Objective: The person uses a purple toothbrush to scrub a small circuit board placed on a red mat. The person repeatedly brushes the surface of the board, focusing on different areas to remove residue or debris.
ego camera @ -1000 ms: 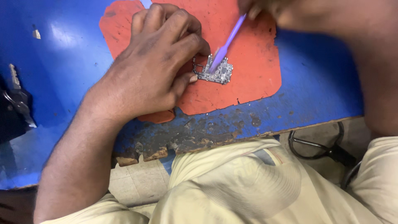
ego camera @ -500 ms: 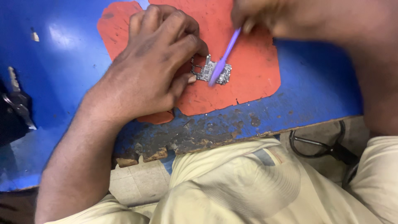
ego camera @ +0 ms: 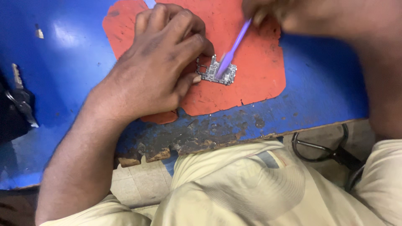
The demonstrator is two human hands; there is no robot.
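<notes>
A small silvery circuit board (ego camera: 228, 77) lies on a worn orange mat (ego camera: 255, 79) on the blue table top (ego camera: 67, 71). My left hand (ego camera: 155, 67) rests on the mat, its thumb and forefinger pinching the board's left edge. My right hand (ego camera: 284, 14), blurred at the top of the view, grips a thin purple plastic tool (ego camera: 234, 46). The tool slants down to the left, and its flat tip touches the middle of the board.
The table's near edge (ego camera: 192, 138) is chipped and stained dark. A black object with a metal piece (ego camera: 19, 104) lies at the far left. My pale trousers (ego camera: 251, 184) fill the bottom, and black cables (ego camera: 326, 150) lie on the tiled floor at right.
The purple tool's tip slid down across the board and came back up toward its middle. My left hand kept its hold on the board.
</notes>
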